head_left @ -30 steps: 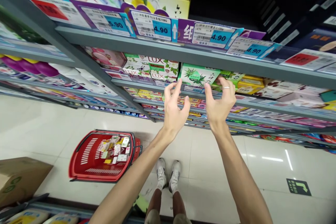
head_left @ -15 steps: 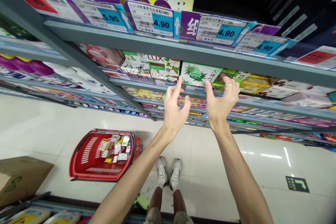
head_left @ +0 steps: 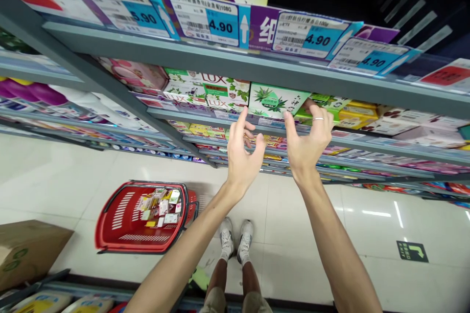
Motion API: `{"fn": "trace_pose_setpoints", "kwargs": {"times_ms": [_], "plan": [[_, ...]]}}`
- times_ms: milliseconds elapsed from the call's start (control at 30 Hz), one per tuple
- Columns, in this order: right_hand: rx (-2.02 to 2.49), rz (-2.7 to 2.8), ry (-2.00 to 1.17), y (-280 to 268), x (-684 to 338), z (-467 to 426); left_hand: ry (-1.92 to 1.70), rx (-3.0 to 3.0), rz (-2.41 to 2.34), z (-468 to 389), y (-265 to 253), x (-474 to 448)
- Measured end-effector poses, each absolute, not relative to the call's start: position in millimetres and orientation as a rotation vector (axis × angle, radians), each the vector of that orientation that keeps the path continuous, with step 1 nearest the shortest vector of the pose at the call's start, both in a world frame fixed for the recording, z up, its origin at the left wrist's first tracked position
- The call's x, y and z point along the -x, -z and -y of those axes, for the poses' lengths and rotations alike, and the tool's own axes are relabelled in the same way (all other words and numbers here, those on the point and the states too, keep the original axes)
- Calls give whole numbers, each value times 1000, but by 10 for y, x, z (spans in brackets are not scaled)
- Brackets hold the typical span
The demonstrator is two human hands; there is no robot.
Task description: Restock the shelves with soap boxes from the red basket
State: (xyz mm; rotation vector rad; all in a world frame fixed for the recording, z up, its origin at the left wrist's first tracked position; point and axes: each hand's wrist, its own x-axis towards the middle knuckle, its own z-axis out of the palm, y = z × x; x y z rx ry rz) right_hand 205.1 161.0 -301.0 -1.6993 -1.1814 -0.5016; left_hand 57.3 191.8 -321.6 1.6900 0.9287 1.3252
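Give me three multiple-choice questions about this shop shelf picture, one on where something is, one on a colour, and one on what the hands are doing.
1. Where is the plastic shopping basket?
A. on the tiled floor, left of the person's feet
B. on the top shelf
C. hanging from the right arm

2. What colour is that basket?
A. blue
B. red
C. black

3. How are the two hands placed?
A. both down at the person's sides
B. both raised at the shelf edge by the green-and-white aloe soap box, fingers spread
C. both gripping the basket handle

Answers:
1. A, it sits on the pale floor tiles left of the white shoes.
2. B, its walls and rim are red.
3. B, the left hand and right hand are up at that box, closed on nothing.
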Motion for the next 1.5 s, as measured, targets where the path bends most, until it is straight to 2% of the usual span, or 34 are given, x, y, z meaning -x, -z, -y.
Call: {"fn": "trace_pose_setpoints", "kwargs": {"times_ms": [167, 433, 600, 1033, 1500], "plan": [[1587, 1223, 620, 3048, -2026, -1403, -1412, -1665, -1015, -1906, 3279, -451], [1629, 1544, 459, 3190, -2183, -1412, -1493, -2158, -804, -2220, 3261, -508], [1731, 1583, 437, 3142, -2271, -1418, -1417, -2333, -820, -2371, 3242, -533], [1859, 1599, 522, 3065, -2258, -1481, -1360, -2333, -953, -2453, 3264, -602], [1789, 1655, 740, 3067, -2293, -1494, -1403, -2301, -942, -2456, 3210, -624]]}}
